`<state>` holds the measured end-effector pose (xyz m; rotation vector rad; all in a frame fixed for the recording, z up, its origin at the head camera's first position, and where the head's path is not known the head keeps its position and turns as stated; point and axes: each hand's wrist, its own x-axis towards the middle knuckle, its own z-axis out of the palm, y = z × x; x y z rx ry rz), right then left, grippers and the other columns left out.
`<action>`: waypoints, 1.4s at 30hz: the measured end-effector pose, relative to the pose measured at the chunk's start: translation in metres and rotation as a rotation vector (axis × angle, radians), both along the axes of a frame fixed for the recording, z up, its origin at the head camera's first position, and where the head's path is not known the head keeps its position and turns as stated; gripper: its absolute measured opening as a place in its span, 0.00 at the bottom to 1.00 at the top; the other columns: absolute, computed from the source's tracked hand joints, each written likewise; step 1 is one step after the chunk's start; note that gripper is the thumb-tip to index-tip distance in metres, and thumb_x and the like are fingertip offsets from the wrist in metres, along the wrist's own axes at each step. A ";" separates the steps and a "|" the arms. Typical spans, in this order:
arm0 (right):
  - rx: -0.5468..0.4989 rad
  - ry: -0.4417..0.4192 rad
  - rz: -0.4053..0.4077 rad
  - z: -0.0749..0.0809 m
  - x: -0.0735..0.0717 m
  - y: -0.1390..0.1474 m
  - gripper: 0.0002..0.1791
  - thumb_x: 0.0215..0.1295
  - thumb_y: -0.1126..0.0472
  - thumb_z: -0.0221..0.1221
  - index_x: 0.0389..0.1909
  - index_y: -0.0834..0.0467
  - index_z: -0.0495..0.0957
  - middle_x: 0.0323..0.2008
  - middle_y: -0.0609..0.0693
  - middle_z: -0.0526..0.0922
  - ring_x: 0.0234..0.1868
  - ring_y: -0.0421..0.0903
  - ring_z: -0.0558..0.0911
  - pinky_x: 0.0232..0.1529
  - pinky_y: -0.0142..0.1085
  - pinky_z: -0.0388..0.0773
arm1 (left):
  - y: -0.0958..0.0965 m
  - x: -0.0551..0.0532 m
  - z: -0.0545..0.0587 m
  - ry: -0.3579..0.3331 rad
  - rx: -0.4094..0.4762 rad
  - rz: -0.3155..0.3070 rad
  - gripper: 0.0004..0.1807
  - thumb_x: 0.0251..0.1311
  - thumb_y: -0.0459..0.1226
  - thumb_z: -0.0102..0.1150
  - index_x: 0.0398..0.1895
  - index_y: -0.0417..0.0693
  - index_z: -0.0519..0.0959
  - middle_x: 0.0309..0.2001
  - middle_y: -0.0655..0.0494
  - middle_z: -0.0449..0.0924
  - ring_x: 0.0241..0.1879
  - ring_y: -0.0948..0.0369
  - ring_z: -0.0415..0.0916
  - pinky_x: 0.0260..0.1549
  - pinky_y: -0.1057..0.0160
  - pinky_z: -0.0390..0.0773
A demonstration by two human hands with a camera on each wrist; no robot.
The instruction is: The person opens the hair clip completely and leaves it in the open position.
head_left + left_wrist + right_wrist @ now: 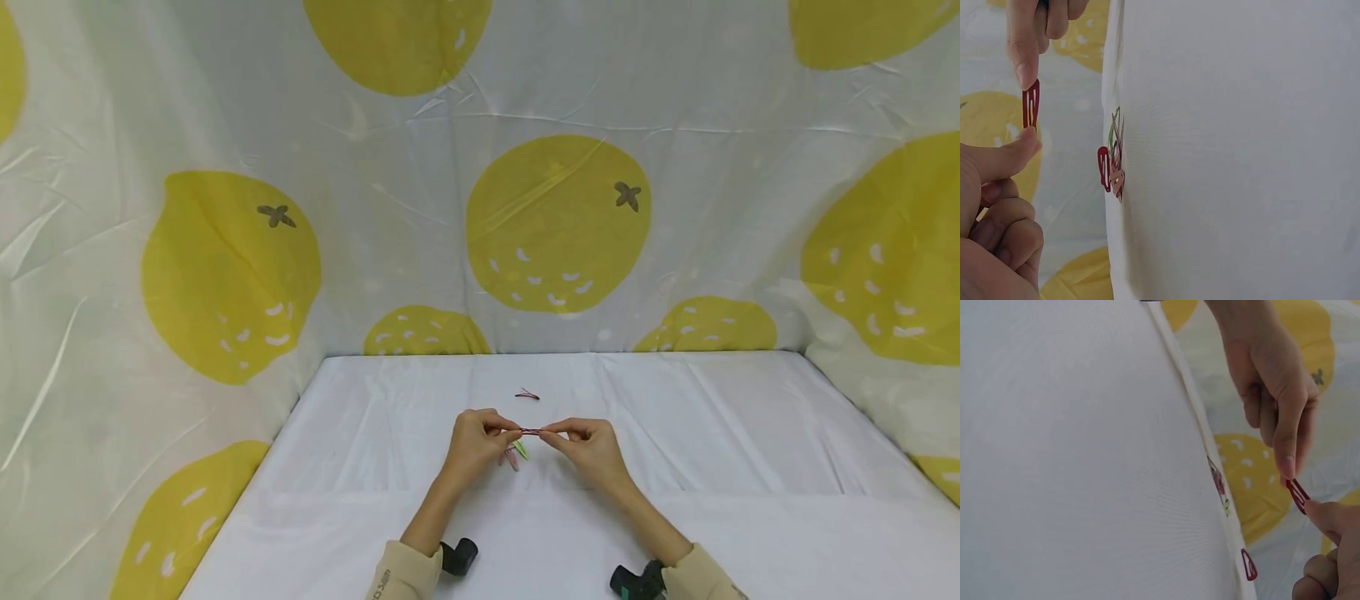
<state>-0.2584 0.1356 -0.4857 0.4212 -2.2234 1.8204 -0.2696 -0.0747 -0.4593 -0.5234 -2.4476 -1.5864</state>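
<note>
A dark red snap hair clip (530, 432) is stretched between both hands above the white table. My left hand (474, 443) pinches one end between thumb and finger, and my right hand (592, 450) pinches the other. In the left wrist view the slotted middle of this clip (1031, 106) shows between the fingertips; the right wrist view shows the clip (1298, 496) slanting between them. Below the hands lie pink and green hair clips (514, 458), partly hidden by the left hand. Farther back, another red hair clip (527, 395) rests on the cloth.
White cloth (337, 450) covers the table. Behind and beside it hangs a pale curtain (390, 208) printed with yellow lemons. Black devices sit at the left cuff (460, 557) and the right cuff (637, 581).
</note>
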 end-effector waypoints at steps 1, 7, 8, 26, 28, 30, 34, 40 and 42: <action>0.003 -0.006 0.003 0.000 0.000 0.000 0.05 0.58 0.61 0.75 0.32 0.58 0.92 0.11 0.41 0.55 0.15 0.29 0.52 0.18 0.27 0.48 | 0.000 0.000 0.000 -0.003 -0.002 0.000 0.02 0.53 0.26 0.75 0.31 0.36 0.91 0.21 0.48 0.82 0.16 0.71 0.67 0.18 0.73 0.64; 0.015 -0.025 0.005 0.001 0.000 -0.001 0.04 0.58 0.62 0.75 0.32 0.58 0.92 0.11 0.40 0.55 0.15 0.31 0.52 0.18 0.27 0.49 | -0.001 0.000 -0.001 -0.007 -0.030 0.012 0.03 0.53 0.27 0.75 0.32 0.36 0.91 0.22 0.49 0.81 0.17 0.71 0.66 0.18 0.73 0.63; 0.018 -0.025 0.007 0.001 0.000 -0.001 0.04 0.58 0.62 0.75 0.33 0.58 0.92 0.11 0.40 0.55 0.15 0.31 0.52 0.18 0.27 0.49 | -0.001 0.000 0.000 -0.009 -0.036 0.017 0.03 0.53 0.27 0.75 0.31 0.37 0.91 0.22 0.49 0.82 0.18 0.71 0.65 0.19 0.74 0.63; 0.001 -0.105 -0.057 0.001 -0.007 0.000 0.07 0.56 0.61 0.76 0.32 0.59 0.91 0.10 0.41 0.56 0.14 0.32 0.53 0.18 0.26 0.49 | 0.001 -0.009 0.007 -0.013 -0.076 0.005 0.02 0.51 0.27 0.76 0.28 0.37 0.91 0.24 0.47 0.84 0.20 0.70 0.68 0.22 0.73 0.65; 0.000 -0.131 -0.076 0.001 -0.011 -0.001 0.07 0.57 0.60 0.76 0.33 0.59 0.91 0.11 0.41 0.57 0.14 0.33 0.53 0.19 0.27 0.50 | 0.002 -0.014 0.010 -0.011 -0.099 0.011 0.02 0.51 0.27 0.76 0.28 0.37 0.91 0.24 0.47 0.85 0.21 0.69 0.66 0.22 0.73 0.63; -0.004 -0.156 -0.090 0.002 -0.017 -0.003 0.07 0.59 0.60 0.75 0.34 0.60 0.91 0.12 0.41 0.57 0.15 0.34 0.53 0.20 0.27 0.50 | 0.004 -0.020 0.012 -0.012 -0.133 0.028 0.02 0.51 0.27 0.76 0.28 0.37 0.91 0.24 0.48 0.85 0.23 0.68 0.64 0.23 0.72 0.61; 0.007 -0.180 -0.116 0.002 -0.030 -0.007 0.08 0.60 0.62 0.74 0.35 0.63 0.91 0.12 0.41 0.58 0.16 0.33 0.54 0.20 0.28 0.50 | 0.006 -0.034 0.014 -0.026 -0.171 0.067 0.02 0.51 0.27 0.77 0.27 0.38 0.91 0.26 0.47 0.87 0.24 0.67 0.65 0.23 0.72 0.62; 0.080 -0.199 -0.191 -0.004 -0.053 -0.010 0.05 0.58 0.65 0.74 0.33 0.63 0.91 0.11 0.39 0.58 0.16 0.34 0.54 0.19 0.28 0.49 | 0.011 -0.059 0.011 -0.091 -0.233 0.118 0.02 0.50 0.29 0.78 0.25 0.40 0.91 0.21 0.51 0.84 0.23 0.66 0.65 0.21 0.71 0.63; 0.102 -0.198 -0.213 -0.006 -0.060 -0.011 0.04 0.58 0.65 0.73 0.32 0.62 0.91 0.11 0.39 0.58 0.15 0.35 0.54 0.19 0.28 0.50 | 0.013 -0.068 0.008 -0.111 -0.243 0.132 0.02 0.50 0.29 0.78 0.25 0.41 0.91 0.21 0.52 0.84 0.23 0.66 0.66 0.21 0.70 0.64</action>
